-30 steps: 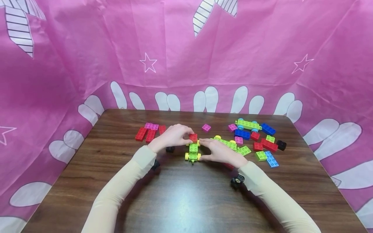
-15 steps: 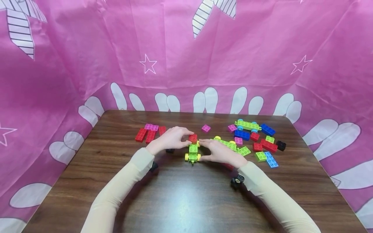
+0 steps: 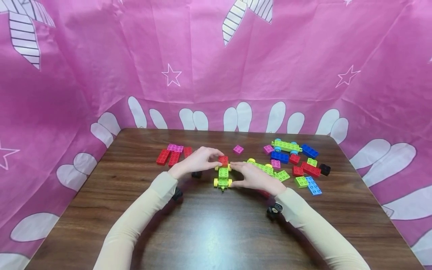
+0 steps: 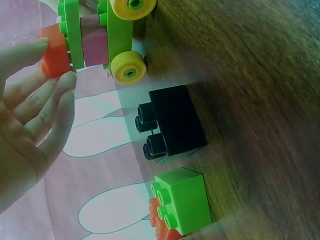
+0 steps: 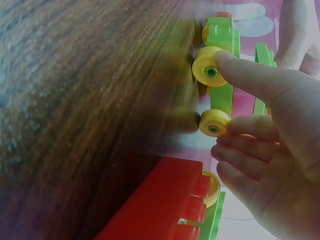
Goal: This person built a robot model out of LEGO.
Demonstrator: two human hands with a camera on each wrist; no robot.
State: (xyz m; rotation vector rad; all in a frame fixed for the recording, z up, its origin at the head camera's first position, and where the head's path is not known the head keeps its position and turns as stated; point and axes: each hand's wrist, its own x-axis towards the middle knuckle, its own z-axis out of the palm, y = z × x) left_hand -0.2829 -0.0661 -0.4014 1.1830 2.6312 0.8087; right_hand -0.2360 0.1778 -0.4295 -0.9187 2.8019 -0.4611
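In the head view a lime toy car base (image 3: 222, 183) with yellow wheels stands mid-table. From the side, in the left wrist view, a pink brick (image 4: 94, 41) sits on that base, under a lime plate (image 4: 74, 35). My left hand (image 3: 199, 161) pinches a red brick (image 3: 223, 160) between thumb and fingertips, at the plate's far end. Whether the brick is fully pressed down cannot be told. With my right hand (image 3: 254, 176) I hold the car's right side, the thumb at one yellow wheel (image 5: 210, 66) and the fingers at another wheel (image 5: 214, 123).
Beside my left hand lie a black brick (image 4: 175, 120) and a lime brick (image 4: 186, 200). Red bricks (image 3: 163, 156) and a pink brick (image 3: 175, 147) are at the left. Another lime car base (image 3: 261, 167), a blue-wheeled car base (image 3: 286, 145) and several loose bricks spread right.
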